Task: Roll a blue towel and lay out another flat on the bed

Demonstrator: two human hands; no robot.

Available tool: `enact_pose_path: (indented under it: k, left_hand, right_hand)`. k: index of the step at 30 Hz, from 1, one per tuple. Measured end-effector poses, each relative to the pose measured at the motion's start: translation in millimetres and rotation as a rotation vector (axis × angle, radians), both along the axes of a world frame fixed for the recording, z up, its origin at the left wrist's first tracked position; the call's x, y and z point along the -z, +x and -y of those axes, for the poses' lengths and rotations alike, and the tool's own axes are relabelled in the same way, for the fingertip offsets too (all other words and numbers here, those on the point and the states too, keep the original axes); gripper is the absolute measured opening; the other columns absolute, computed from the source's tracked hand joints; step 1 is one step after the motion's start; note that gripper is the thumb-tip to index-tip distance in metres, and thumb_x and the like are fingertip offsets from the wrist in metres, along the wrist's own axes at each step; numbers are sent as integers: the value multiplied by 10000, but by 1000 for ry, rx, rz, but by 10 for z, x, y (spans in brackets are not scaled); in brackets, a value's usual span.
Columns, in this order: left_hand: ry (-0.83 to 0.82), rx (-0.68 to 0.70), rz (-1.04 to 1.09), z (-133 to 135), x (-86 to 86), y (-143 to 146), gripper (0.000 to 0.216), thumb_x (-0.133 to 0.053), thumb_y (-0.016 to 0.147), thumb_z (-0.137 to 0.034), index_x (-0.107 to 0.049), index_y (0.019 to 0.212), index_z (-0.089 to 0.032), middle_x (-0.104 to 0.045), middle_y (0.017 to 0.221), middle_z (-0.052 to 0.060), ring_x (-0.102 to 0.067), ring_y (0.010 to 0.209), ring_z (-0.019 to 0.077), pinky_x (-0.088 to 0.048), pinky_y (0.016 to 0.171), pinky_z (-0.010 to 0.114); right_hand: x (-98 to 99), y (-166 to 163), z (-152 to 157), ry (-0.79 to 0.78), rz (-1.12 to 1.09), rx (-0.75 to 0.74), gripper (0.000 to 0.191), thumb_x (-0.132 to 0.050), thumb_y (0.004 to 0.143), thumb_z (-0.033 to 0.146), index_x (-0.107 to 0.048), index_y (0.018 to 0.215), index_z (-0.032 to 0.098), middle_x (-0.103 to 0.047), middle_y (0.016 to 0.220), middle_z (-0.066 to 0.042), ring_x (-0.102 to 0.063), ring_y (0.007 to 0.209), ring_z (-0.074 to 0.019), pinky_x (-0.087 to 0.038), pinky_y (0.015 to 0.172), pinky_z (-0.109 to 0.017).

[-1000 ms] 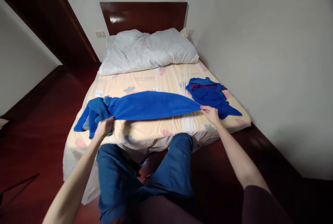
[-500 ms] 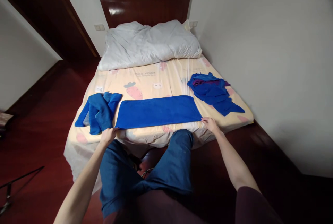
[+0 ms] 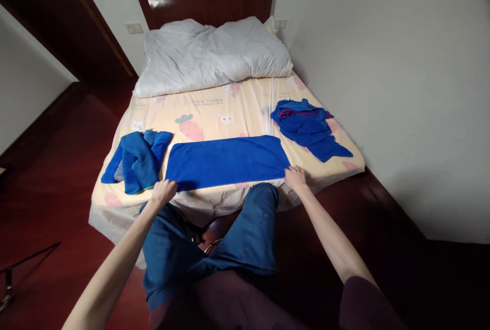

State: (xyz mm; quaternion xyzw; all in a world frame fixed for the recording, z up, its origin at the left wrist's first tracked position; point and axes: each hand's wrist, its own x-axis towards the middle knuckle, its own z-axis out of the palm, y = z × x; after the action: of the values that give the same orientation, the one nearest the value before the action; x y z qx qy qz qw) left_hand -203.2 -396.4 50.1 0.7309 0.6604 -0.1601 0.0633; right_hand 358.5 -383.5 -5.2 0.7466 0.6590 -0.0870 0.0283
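Left hand [image 3: 164,190] pinches near-left corner of blue towel [image 3: 226,160], right hand [image 3: 295,178] pinches near-right corner; towel flat, folded long across foot of bed [image 3: 245,108]; crumpled blue cloth [image 3: 137,160] just left; blue pile [image 3: 306,128] right.

bed [image 3: 245,108]: cream cartoon-print sheet | head end: white duvet [image 3: 214,54] bunched | near edge: flat blue towel [image 3: 226,161] | left of it: crumpled blue towels [image 3: 138,160] | right side: blue-purple cloth pile [image 3: 306,128]

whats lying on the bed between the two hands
A flat blue towel spans from the left hand to the right hand, seen in the head view.
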Motion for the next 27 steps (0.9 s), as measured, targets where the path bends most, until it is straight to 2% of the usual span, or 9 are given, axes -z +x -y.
enact_pose_path:
  k: [2, 4, 7, 10, 12, 16, 19, 22, 27]
  left_hand:
    - [127, 44, 109, -151, -31, 257, 451, -353, 1031, -268, -684, 1331, -208, -722, 1299, 181, -688, 1209, 332, -540, 1008, 459]
    - [282, 113, 246, -325, -60, 564, 507, -341, 1039, -280, -584, 1478, -208, -589, 1525, 142, -573, 1386, 316, -477, 1129, 467]
    - [417, 186, 382, -599, -57, 1024, 577, -326, 1046, -287, -453, 1588, -134, -399, 1672, 130, -382, 1548, 301, -311, 1275, 475]
    - [425, 203, 439, -823, 106, 1344, 618, -321, 1050, -299, -375, 1622, -72, -327, 1702, 154, -276, 1600, 302, -213, 1320, 480]
    - [388, 179, 448, -898, 342, 1440, 631, -309, 1053, -316, -366, 1622, -51, -307, 1708, 160, -231, 1614, 308, -181, 1329, 483]
    - [287, 70, 454, -829, 940, 1434, 654, -286, 1060, -361, -352, 1623, -36, -251, 1724, 175, -158, 1632, 314, -139, 1332, 514]
    - [302, 36, 503, -732, 1214, 1396, 662, -285, 1059, -362, -302, 1650, -66, -177, 1749, 150, -84, 1645, 293, -79, 1337, 539]
    - [331, 39, 556, -724, 1272, 1387, 667, -297, 1058, -376, -286, 1661, -92, -160, 1755, 142, -80, 1646, 289, -70, 1337, 551]
    - [358, 51, 551, -759, 1224, 1402, 660, -289, 1062, -395, -297, 1659, -113, -201, 1747, 147, -117, 1641, 291, -97, 1329, 557]
  right_hand:
    - [-57, -377, -120, 107, -94, -46, 470, -557, 969, 226, -644, 1412, 95, -461, 1610, -252, -364, 1535, -452, -319, 1214, -664]
    - [-147, -844, -274, 228, -263, -114, 579, -537, 993, 302, -517, 1534, 98, -330, 1697, -214, -232, 1591, -453, -200, 1244, -721]
    - [-281, -1602, -536, 321, -435, -222, 641, -474, 1032, 349, -396, 1618, 100, -160, 1761, -154, -80, 1637, -404, -55, 1294, -674]
    - [-246, -2240, -753, 344, -488, -280, 648, -445, 1053, 356, -349, 1645, 110, -115, 1773, -116, -52, 1652, -332, -4, 1325, -578]
    - [-77, -2526, -826, 297, -527, -301, 626, -431, 1060, 343, -351, 1648, 143, -152, 1771, -83, -77, 1655, -280, -14, 1336, -527]
    - [404, -2774, -796, 148, -546, -294, 634, -391, 1070, 334, -327, 1647, 77, -183, 1759, -112, -101, 1651, -259, -2, 1335, -502]
    - [609, -2797, -757, 162, -503, -277, 660, -360, 1078, 365, -287, 1656, 54, -141, 1765, -103, -73, 1652, -252, 52, 1330, -496]
    - [647, -2784, -783, 175, -486, -290, 668, -358, 1071, 371, -262, 1672, 95, -178, 1759, -56, -57, 1654, -242, 54, 1331, -500]
    - [607, -2767, -822, 170, -485, -283, 665, -351, 1073, 371, -241, 1680, 122, -240, 1744, -20, -37, 1655, -228, 42, 1333, -512]
